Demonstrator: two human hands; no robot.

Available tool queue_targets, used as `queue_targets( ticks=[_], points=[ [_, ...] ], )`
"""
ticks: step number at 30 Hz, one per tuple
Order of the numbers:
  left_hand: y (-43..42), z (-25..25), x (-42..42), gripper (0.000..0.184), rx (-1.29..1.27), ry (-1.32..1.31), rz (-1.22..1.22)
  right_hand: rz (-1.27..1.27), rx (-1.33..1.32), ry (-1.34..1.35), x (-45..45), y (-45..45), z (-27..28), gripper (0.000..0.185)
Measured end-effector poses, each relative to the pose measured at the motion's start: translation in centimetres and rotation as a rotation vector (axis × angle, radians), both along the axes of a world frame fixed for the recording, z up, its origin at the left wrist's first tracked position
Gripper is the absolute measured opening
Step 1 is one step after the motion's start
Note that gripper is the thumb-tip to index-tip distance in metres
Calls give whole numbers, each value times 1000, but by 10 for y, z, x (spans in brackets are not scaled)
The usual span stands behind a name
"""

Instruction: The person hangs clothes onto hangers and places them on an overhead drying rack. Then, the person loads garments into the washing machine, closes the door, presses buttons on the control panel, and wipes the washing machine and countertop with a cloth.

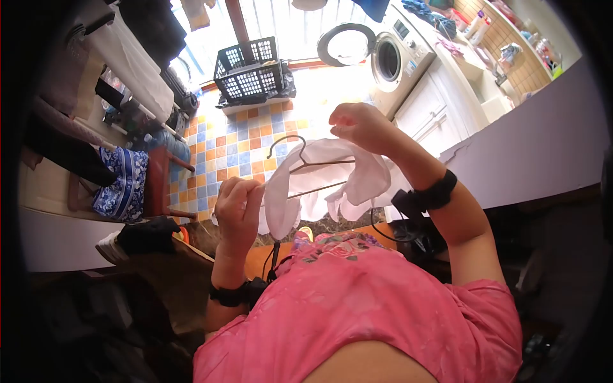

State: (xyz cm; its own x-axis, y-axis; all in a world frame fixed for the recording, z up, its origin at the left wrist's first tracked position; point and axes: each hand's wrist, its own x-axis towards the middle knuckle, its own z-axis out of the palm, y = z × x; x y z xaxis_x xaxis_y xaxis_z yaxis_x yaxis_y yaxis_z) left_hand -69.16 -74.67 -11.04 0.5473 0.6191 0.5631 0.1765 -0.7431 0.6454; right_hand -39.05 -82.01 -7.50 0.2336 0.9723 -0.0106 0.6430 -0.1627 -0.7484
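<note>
A white garment [370, 175] of thin cloth hangs in front of me, draped around a clothes hanger [310, 164] whose hook points up. The hanger's shoulder bar and lower bar show in the garment's opening. My left hand [237, 204] is closed in a pinch at the garment's left edge. Higher up and to the right, my right hand [361, 124] has its fingers curled together at the upper right edge of the cloth. Its fingertips partly hide the exact grip. The garment's lower part falls in folds below the hanger.
Ahead, a black crate [249, 73] stands by the bright window. A front-loading washing machine [399, 57] with its door open is at the right, beside a counter with a sink [495, 105]. Clothes hang at the left above a wooden stool [159, 182]. Tiled floor [223, 147] lies between.
</note>
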Motion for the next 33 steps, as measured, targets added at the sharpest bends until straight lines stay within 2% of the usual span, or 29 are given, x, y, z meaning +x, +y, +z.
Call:
queue_targets(
  ticks=[1, 2, 3, 5, 8, 13, 15, 17, 19, 21, 23, 24, 25, 27, 32, 33],
  points=[
    [-1, 0, 0, 4, -5, -1, 11, -40, 200, -86, -5, -3, -2, 12],
    [-1, 1, 0, 3, -40, 3, 4, -3, 294, -136, -17, -11, 16, 12],
    [0, 1, 0, 3, -75, 8, -4, 7, 291, -132, -27, -18, 29, 12],
    [1, 1, 1, 2, -83, 10, -8, 305, 398, -310, -42, -30, 45, 17],
    [4, 5, 4, 1, -82, 13, -34, 359, 474, -569, -54, -32, 27, 21],
    [19, 8, 12, 4, -31, 31, -79, 299, 542, -392, -54, -32, 4, 17],
    [20, 16, 17, 12, 218, -17, 32, 152, 540, -385, -57, -35, 1, 15],
    [7, 23, 22, 18, 199, -14, 23, 122, 548, -361, -61, -36, -1, 14],
    [-8, 19, 32, 21, -49, 21, -26, 97, 556, -332, -67, -39, -5, 13],
    [-9, 4, 42, 19, -31, -25, 9, 39, 540, -369, -69, -40, -12, 13],
    [-10, -4, 45, 18, -548, -179, -54, 37, 548, -387, -66, -43, -20, 13],
    [-7, 1, 41, 20, -740, -144, -149, 38, 555, -409, -64, -45, -24, 13],
    [-5, 2, 44, 20, -742, -141, -147, 39, 554, -405, -63, -48, -26, 13],
    [1, 2, 50, 20, -1115, -271, -128, 36, 585, -476, -61, -54, -30, 12],
    [9, -7, 54, 28, -1104, -135, -138, 9, 593, -461, -55, -69, -40, 14],
    [8, -1, 53, 30, -1041, -12, -94, -9, 597, -446, -54, -71, -41, 14]
  ],
)
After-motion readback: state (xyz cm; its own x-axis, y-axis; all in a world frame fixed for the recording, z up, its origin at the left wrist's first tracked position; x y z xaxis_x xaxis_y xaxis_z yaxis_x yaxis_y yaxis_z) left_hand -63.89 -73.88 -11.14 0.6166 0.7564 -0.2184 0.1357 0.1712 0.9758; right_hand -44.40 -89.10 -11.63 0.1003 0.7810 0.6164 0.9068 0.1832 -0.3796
